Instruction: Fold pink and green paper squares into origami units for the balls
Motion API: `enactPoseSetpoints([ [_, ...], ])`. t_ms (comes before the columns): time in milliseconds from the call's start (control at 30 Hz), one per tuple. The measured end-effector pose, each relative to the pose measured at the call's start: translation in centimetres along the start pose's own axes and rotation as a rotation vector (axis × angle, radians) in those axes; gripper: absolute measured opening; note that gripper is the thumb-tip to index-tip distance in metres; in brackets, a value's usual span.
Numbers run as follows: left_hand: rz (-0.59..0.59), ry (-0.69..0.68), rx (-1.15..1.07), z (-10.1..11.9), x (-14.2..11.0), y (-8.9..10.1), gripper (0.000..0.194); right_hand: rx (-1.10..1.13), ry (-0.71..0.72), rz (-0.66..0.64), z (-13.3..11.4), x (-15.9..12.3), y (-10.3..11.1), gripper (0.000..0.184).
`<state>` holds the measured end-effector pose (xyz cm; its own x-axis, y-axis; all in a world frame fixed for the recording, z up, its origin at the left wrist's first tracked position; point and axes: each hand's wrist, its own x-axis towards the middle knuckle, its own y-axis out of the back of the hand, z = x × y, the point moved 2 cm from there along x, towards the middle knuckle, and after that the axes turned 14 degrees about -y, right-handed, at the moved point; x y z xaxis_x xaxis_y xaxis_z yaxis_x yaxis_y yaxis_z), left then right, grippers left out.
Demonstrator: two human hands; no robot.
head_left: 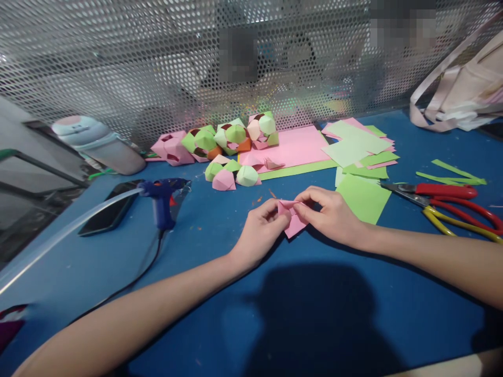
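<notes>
Over blue tabletop (204, 314), mid-frame, pinching part-folded pink paper (294, 228) thumb-to-finger in left hand (261, 228) and right hand (328, 212)! Already assembled, upper centre: folded-paper balls (205, 139); apparently not yet folded, upper right: loose sheets (356, 144).

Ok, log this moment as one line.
left hand: holding pink paper | right hand: holding same paper | glue gun: on blue table, left side

Blue tabletop (220, 327), perforated metal screen (157, 68) along far side; far left, pale lidded tumbler (118, 152); left, dark phone (112, 212), with blue glue gun (160, 204) just right of it, clear glue stick (74, 228) passing over phone, black cord (147, 269) trailing near left; right, hand tools (446, 191), red and yellow handles, bunched together; far right, pale bag (479, 73) with ribbon-like straps
</notes>
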<state>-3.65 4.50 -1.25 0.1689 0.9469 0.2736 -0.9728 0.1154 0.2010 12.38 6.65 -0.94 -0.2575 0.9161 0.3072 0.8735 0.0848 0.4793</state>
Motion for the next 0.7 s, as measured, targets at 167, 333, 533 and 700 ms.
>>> enactPoseSetpoints([
  [167,0.005,-0.083,0.004,0.38,-0.03,0.21,0.021,-0.003,0.023,-0.005,0.08,-0.06,0.01,0.010],
  [333,0.027,-0.147,0.168,0.52,0.01,0.53,0.025,0.008,0.047,-0.011,0.05,-0.07,-0.05,0.011],
  [533,0.036,-0.115,0.124,0.35,-0.01,0.46,0.023,0.010,0.046,-0.013,0.17,-0.14,-0.08,0.011],
  [700,0.032,-0.126,0.141,0.43,-0.01,0.47,0.019,0.005,0.055,-0.015,0.39,-0.12,-0.15,0.011],
])
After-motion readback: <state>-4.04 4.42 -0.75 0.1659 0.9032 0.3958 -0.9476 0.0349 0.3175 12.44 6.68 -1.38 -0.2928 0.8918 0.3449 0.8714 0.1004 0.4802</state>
